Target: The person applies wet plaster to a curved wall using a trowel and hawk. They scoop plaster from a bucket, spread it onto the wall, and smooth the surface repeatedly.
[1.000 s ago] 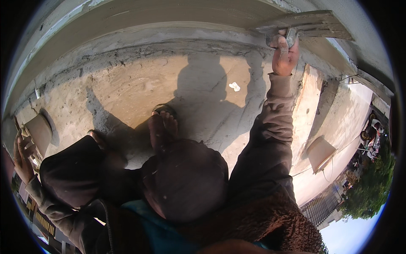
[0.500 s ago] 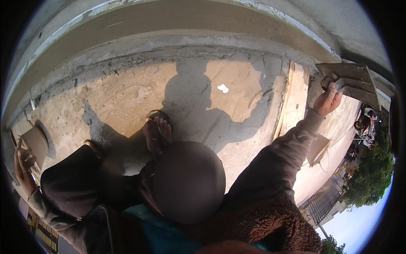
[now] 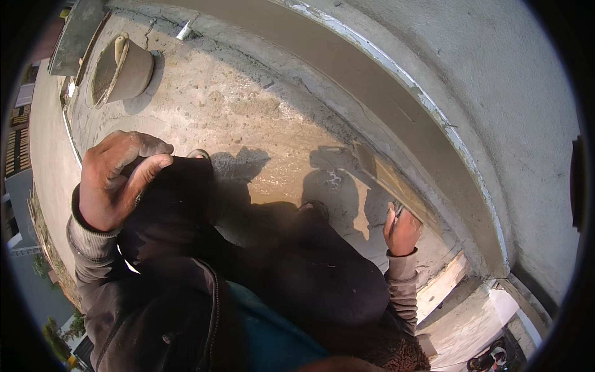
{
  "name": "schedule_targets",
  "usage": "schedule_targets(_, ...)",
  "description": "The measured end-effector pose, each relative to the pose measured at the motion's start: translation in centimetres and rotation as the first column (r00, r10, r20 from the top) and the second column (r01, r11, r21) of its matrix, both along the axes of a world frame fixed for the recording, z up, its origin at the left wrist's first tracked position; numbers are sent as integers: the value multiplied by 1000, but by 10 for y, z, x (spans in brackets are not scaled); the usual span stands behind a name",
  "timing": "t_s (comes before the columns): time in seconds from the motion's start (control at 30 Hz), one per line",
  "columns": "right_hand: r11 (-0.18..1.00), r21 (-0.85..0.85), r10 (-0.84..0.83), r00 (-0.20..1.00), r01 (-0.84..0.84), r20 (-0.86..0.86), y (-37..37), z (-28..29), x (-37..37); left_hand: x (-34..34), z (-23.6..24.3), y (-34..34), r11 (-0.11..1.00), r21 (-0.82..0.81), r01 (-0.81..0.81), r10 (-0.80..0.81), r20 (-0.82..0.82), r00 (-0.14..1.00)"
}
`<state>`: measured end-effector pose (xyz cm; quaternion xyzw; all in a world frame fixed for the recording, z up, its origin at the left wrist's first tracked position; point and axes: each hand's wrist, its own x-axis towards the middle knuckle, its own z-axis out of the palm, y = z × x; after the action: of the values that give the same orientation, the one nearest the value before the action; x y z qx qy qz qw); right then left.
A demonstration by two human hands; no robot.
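My right hand (image 3: pixel 403 229) grips the handle of a flat plastering float (image 3: pixel 390 183), which lies along the shaded strip at the base of the long plastered ledge (image 3: pixel 396 105), its face streaked with wet plaster. My left hand (image 3: pixel 118 177) is raised at the left by my dark-trousered knee, fingers loosely curled with a small gap to the thumb and nothing visible in them. Below the ledge, wet mortar (image 3: pixel 279 180) glistens on the rough concrete floor around my feet.
A pale bucket (image 3: pixel 130 74) with a tool handle at its rim stands at upper left, near a grey board (image 3: pixel 71 43). A wooden plank (image 3: pixel 443 282) lies at lower right. A rough grey wall (image 3: pixel 520 124) fills the right; buildings and greenery show at the outer left.
The view has swung leftward, bringing the bucket up. My right hand has brought the float from out at the right down to the ledge base; my left hand has moved inward beside my knee.
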<state>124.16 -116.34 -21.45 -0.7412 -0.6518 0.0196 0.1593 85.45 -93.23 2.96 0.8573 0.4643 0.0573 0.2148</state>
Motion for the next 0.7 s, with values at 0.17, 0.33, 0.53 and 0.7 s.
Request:
schedule_targets(0.17,948,-306,24,980,-85,-198,68,14,-54,-40,-20,21,985,-9,171,-167,174,970)
schedule_targets(0.33,949,-170,264,964,-265,-26,155,65,-112,-73,-36,59,918,-50,394,-394,12,919)
schedule_targets(0.53,913,-247,322,945,-324,-49,229,158,-162,-101,-65,87,923,-275,270,-241,136,961)
schedule_targets(0.7,890,-315,301,943,-331,-142,252,232,-217,-109,-45,65,903,-406,-139,118,-74,990)
